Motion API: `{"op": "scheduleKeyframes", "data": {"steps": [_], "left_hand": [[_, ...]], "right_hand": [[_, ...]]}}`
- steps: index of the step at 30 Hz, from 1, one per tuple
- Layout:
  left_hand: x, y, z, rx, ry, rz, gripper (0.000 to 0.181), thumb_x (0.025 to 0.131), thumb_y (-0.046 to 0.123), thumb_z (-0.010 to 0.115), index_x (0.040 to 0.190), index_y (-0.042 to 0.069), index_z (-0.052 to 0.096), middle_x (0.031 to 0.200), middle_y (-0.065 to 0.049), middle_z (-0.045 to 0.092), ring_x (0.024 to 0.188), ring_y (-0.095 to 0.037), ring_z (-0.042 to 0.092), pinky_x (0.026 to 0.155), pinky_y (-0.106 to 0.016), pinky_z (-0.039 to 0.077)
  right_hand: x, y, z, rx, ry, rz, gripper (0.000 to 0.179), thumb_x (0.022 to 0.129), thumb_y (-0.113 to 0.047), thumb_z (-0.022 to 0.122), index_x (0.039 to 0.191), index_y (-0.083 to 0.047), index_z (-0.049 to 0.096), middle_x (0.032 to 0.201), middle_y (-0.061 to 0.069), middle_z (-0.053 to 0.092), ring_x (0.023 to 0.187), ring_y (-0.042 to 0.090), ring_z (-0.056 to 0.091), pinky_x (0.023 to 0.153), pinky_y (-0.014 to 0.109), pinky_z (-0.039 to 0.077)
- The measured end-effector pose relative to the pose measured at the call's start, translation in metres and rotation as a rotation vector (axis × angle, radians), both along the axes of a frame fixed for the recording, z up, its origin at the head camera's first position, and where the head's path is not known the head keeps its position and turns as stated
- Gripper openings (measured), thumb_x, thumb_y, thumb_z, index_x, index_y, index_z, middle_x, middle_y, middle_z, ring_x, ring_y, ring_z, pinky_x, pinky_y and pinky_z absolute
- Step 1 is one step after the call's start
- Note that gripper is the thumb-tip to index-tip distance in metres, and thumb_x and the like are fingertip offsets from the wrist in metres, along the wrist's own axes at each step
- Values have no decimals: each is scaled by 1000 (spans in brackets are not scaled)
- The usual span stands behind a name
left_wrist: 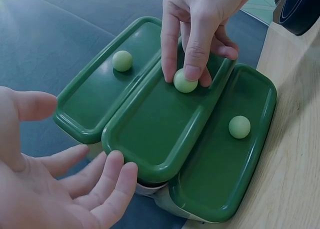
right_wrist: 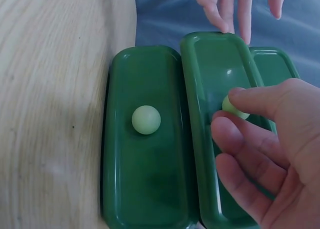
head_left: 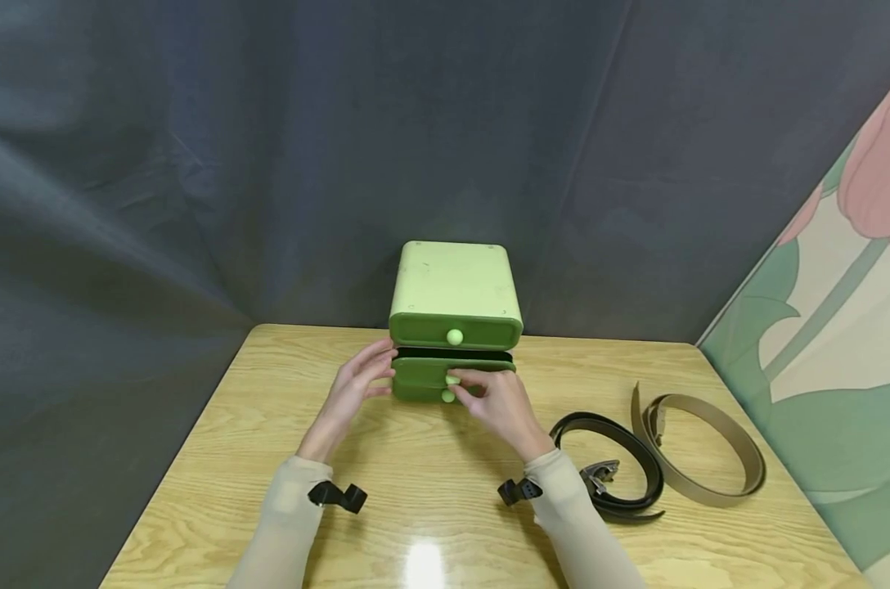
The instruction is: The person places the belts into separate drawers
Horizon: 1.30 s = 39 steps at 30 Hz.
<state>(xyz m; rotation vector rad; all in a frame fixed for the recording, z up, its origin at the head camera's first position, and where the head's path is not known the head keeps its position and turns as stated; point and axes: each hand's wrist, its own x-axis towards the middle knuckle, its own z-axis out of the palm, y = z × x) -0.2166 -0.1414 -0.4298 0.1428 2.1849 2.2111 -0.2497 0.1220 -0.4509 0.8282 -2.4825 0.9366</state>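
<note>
With right hand (head_left: 501,404), pinching knob (left_wrist: 185,84) of part-open middle drawer (left_wrist: 150,126); holding left hand (head_left: 352,384) spread beside it; cannot tell contents

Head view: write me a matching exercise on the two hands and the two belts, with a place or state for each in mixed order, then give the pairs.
1. Left hand
2. Right hand
3. Black belt
4. Tan belt

A. On the table, rightmost of the four
B. Pinching the knob of the middle drawer
C. Looped close beside the right sleeve
D. Open, by the left end of the middle drawer

Pairs: 1-D, 2-B, 3-C, 4-A
</note>
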Motion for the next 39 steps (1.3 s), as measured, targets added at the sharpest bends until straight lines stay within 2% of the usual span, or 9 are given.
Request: {"op": "scheduleKeyframes", "data": {"steps": [3, 8, 16, 20, 25, 35, 39], "left_hand": [[-1, 0, -2, -4, -23, 22, 55, 112, 24, 50, 163, 5, 40, 163, -21, 49, 134, -34, 55, 103, -39, 57], [-1, 0, -4, -12, -44, 50, 57, 112, 27, 50, 163, 5, 39, 161, -22, 48, 143, -35, 49, 115, -55, 49], [-1, 2, -7, -30, -69, -11, 64, 113, 33, 47, 167, 2, 29, 171, -21, 34, 154, -43, 41, 123, -64, 38], [-2, 1, -8, -54, -81, -38, 68, 114, 38, 45, 168, 1, 26, 173, -22, 30, 154, -47, 39, 123, -63, 38], [-3, 0, -10, -77, -95, -48, 70, 114, 42, 44, 169, 4, 25, 174, -21, 28, 152, -49, 41, 122, -62, 40], [-3, 1, -11, -86, -108, -67, 69, 114, 42, 44, 170, 6, 23, 175, -20, 25, 152, -49, 42, 122, -63, 40], [-3, 1, -10, -89, -112, -70, 70, 114, 42, 44, 170, 7, 23, 175, -20, 25, 152, -49, 41, 122, -63, 40]], "right_hand": [[1, -1, -1, -2, 11, -3, 19, 95, -19, 83, 113, -16, 86, 83, 0, 82, 48, -5, 48, 42, 17, 38], [3, -2, -1, -9, 29, 3, 18, 94, -18, 84, 112, -16, 86, 87, 1, 83, 50, -6, 51, 43, 15, 39], [7, 0, -2, 3, 40, 2, 18, 93, -18, 84, 111, -15, 86, 89, 1, 84, 50, -4, 52, 44, 15, 40], [8, 0, -2, 2, 45, 3, 18, 93, -18, 84, 111, -16, 86, 91, 1, 84, 52, -6, 53, 45, 14, 42], [8, 1, -2, 3, 57, 15, 18, 94, -18, 84, 111, -16, 86, 89, 1, 84, 48, -8, 47, 43, 14, 37], [11, 3, -2, 8, 71, 28, 18, 92, -16, 85, 110, -15, 86, 93, 2, 84, 51, -8, 50, 45, 13, 40], [11, 3, -1, 10, 82, 35, 18, 92, -16, 85, 110, -14, 86, 91, 3, 84, 49, -8, 47, 43, 13, 38]]}}
